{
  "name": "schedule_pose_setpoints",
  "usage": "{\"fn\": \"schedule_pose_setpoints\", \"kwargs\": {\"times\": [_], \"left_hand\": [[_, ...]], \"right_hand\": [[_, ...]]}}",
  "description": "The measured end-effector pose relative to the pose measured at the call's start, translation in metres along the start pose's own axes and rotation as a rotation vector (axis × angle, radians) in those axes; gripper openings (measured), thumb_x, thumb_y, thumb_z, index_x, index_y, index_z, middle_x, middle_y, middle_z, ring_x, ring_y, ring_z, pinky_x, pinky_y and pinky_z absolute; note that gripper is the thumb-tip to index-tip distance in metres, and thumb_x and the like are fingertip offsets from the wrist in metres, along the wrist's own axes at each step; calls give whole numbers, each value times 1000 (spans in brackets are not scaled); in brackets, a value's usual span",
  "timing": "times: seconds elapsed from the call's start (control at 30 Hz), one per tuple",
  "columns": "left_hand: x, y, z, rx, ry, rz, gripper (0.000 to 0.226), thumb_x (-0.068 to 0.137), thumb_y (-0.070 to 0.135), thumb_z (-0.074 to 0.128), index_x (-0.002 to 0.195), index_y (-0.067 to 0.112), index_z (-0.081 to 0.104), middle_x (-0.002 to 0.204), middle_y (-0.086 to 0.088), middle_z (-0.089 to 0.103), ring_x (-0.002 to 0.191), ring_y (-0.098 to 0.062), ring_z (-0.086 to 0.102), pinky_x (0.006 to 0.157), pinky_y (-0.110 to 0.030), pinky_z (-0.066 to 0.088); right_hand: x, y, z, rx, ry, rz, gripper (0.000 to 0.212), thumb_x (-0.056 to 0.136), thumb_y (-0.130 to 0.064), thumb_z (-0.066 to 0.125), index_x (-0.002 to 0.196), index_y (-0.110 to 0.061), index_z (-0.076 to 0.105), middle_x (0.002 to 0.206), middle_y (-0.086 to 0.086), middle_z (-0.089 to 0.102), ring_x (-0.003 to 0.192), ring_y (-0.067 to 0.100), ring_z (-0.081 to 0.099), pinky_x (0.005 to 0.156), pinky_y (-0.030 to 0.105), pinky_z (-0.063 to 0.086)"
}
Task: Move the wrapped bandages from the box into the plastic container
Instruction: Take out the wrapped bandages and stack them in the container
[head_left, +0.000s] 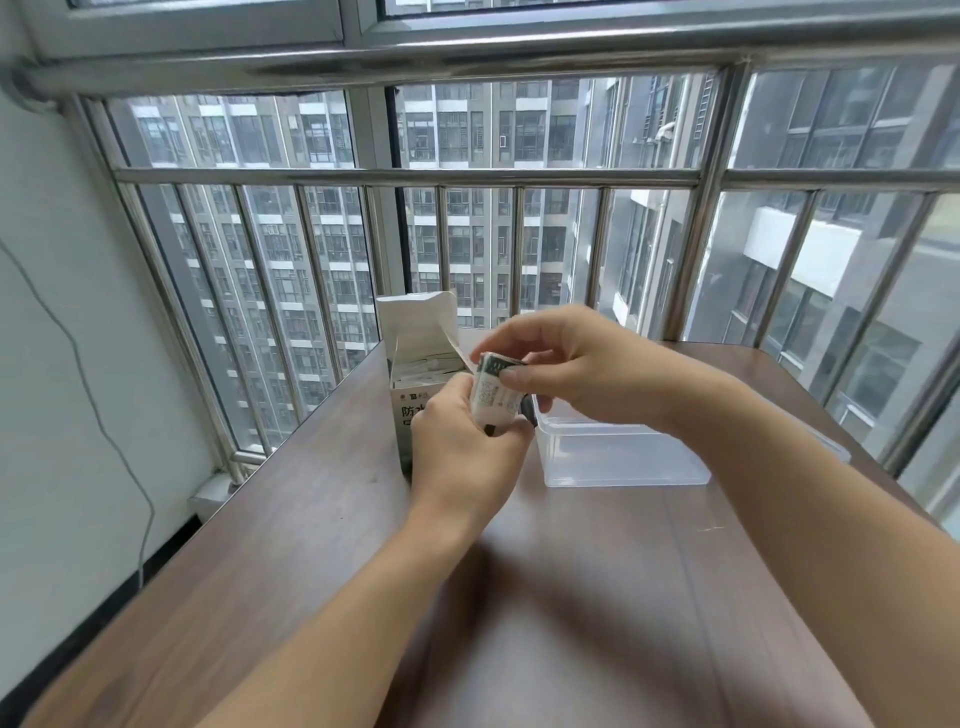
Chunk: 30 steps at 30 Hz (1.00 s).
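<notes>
A white cardboard bandage box (410, 384) stands open at the far side of the wooden table (322, 519), its lid flap raised and more wrapped bandages showing inside. Both hands hold a stack of wrapped bandages (496, 392) just above and right of the box. My left hand (467, 447) grips the stack from below. My right hand (566, 364) pinches its top edge between thumb and fingers. The clear plastic container (623, 452) sits on the table right of the box, under my right wrist, and looks empty.
A steel railing (405, 176) and window glass run right behind the table's far edge. A white wall with a thin hanging cable (98, 415) lies to the left. A stretch of tabletop lies beneath my forearms.
</notes>
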<state>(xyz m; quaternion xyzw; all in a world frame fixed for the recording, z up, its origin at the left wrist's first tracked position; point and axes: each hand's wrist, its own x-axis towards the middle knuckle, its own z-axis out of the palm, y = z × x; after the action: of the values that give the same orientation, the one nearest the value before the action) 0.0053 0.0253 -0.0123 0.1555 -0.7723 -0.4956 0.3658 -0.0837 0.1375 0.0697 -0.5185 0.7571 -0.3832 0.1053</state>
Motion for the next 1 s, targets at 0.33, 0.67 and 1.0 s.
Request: {"fn": "schedule_pose_setpoints", "kwargs": {"times": [0.33,0.67,1.0], "left_hand": [[-1,3,0,9,-17,138,47,78,17,77,111,25,44,75,2,68,61,-13,66,60,-42,58],[-4,-15,6,185,-278,320,75,70,34,76,136,47,42,109,14,46,94,-1,53,80,-29,54],[-1,-37,13,123,-319,241,91,64,27,86,142,33,39,115,10,45,91,-4,60,79,-38,60]], "right_hand": [[2,3,11,-77,-45,26,17,99,-13,62,82,-14,64,69,0,61,61,11,54,59,29,47],[-28,57,-77,-45,180,518,10,98,-15,63,93,-8,69,81,8,73,67,14,67,60,25,54],[18,62,-12,-450,-291,705,13,86,-42,66,81,-31,72,85,-5,72,80,17,64,81,37,56]]}}
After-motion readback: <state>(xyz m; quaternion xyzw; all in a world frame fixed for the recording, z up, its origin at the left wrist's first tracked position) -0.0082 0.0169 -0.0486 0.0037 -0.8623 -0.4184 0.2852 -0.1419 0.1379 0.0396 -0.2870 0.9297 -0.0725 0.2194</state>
